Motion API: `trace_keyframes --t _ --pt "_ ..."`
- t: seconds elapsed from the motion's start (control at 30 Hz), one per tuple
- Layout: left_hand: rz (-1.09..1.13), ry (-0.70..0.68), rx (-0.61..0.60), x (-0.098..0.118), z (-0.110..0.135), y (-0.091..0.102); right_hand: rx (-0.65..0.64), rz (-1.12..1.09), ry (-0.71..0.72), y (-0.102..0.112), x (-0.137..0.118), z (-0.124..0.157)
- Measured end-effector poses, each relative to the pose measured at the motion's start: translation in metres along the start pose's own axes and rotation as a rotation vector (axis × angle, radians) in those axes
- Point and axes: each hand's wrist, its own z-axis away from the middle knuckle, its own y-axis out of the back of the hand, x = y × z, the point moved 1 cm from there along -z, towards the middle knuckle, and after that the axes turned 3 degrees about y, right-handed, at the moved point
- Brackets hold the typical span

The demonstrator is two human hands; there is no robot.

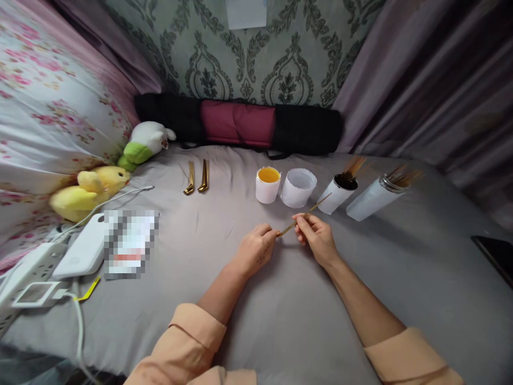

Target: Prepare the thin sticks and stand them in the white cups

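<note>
My left hand is closed at the lower end of a thin golden-brown stick. Further up, my right hand pinches the same stick between thumb and fingers, and its tip slants up to the right. Just beyond my hands stand a white-wrapped cup with a yellow inside and a wider whitish cup. To their right, a white-wrapped can with a dark inside and a taller white cylinder both tilt and hold thin brown sticks. The stick's exact kind is unclear.
Two small bundles of shiny golden pieces, a left one and a right one, lie on the grey sheet. At left are plush toys, a white power bank and a power strip. A black-and-maroon roll lies behind.
</note>
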Motion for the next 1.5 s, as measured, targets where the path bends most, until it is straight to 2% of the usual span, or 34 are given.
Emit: trace_keyframes --t 0.17,0.3,0.5,0.63,0.73,1.03,1.5 --pt "0.227 0.114 0.020 0.002 -0.003 0.003 0.021 -0.017 0.006 0.001 0.003 -0.001" --pt "0.413 0.278 0.033 0.004 -0.004 0.003 0.057 -0.073 0.021 0.002 0.006 -0.003" --pt "0.950 0.580 -0.026 0.006 -0.006 -0.002 0.100 -0.123 0.014 0.006 0.009 -0.005" --pt "1.254 0.673 -0.064 0.009 -0.008 -0.002 0.119 -0.133 0.009 0.006 0.010 -0.005" --pt "1.388 0.714 -0.117 0.010 -0.007 -0.002 0.115 -0.127 0.014 0.006 0.010 -0.005" --pt "1.528 0.824 -0.221 0.014 -0.007 0.003 0.057 -0.089 0.039 0.004 0.006 -0.002" --pt "1.570 0.847 -0.301 0.011 -0.005 0.000 0.014 0.016 0.068 0.003 0.001 -0.001"
